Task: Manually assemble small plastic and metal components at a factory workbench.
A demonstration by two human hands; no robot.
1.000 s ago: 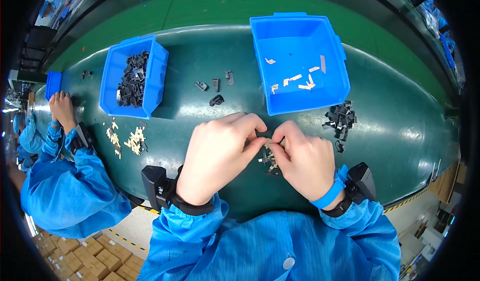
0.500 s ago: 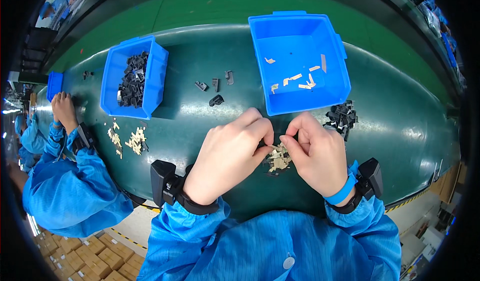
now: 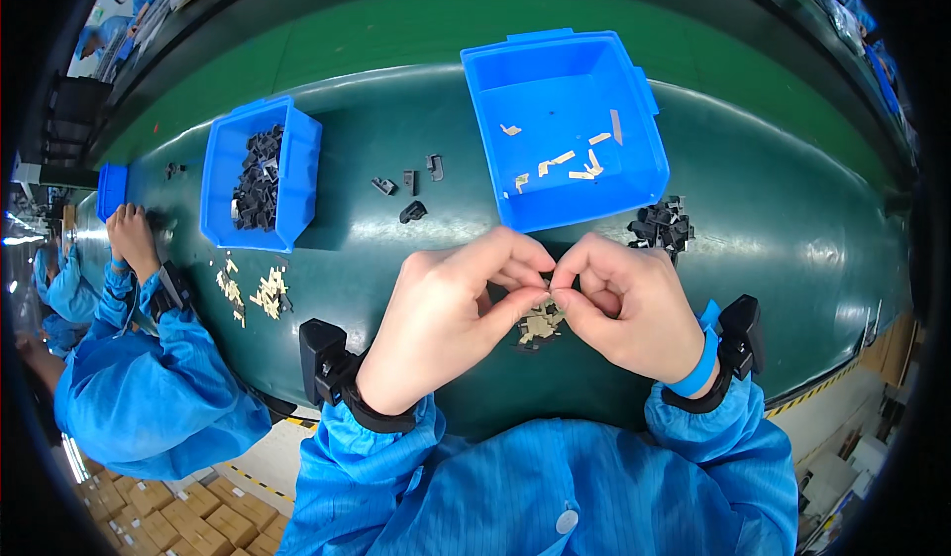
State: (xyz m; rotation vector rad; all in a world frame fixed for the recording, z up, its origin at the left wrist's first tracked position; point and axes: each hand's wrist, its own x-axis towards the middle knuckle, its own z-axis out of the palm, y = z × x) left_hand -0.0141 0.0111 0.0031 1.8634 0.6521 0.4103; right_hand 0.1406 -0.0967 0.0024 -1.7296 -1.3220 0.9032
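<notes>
Two blue bins (image 3: pixel 565 125) flank loose black parts (image 3: pixel 408 184) beyond the left hand (image 3: pixel 451 323) and right hand (image 3: pixel 629 303), pinched together on a small part (image 3: pixel 548 280).

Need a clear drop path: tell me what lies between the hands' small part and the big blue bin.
Nothing visible does. The left hand and right hand pinch the small part just short of the big blue bin; only bare green table between.

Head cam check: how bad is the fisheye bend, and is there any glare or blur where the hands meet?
Head view: strong fisheye, the green table edge bows and the corners go black. Left hand and right hand are sharp, fingertips together over small beige pieces. Soft sheen on the table, no harsh glare; faint shadow under the hands.
</notes>
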